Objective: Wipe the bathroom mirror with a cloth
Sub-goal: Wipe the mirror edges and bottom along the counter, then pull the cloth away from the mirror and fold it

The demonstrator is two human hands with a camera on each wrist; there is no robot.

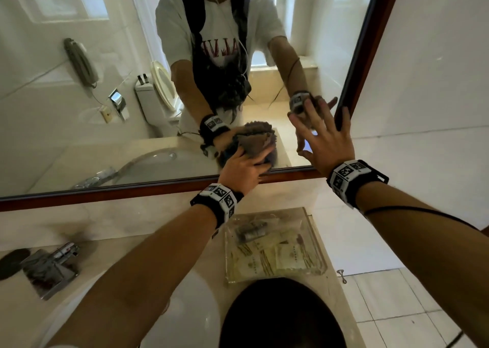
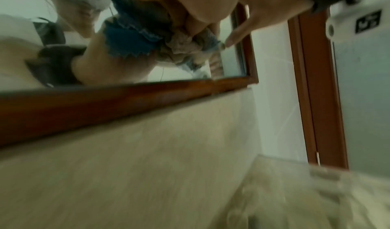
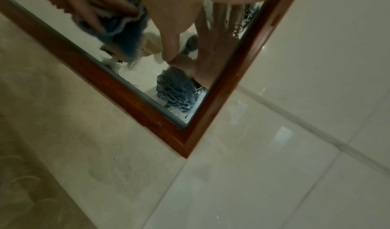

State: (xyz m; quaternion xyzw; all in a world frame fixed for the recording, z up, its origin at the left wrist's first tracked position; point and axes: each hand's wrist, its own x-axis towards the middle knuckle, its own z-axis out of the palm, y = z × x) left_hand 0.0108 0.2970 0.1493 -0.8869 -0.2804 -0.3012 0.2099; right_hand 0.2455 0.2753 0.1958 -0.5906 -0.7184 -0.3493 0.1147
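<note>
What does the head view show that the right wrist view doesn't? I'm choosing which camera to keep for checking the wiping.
Only the head view shows the whole scene: both forearms, the tap, the clear tray of packets on the counter, and the left hand pressing the cloth on the glass.

Only the right wrist view shows the mirror's lower right frame corner close up, with wall tiles beside it.

Both show the mirror, the cloth, and the right hand spread flat against the glass by the right frame.
</note>
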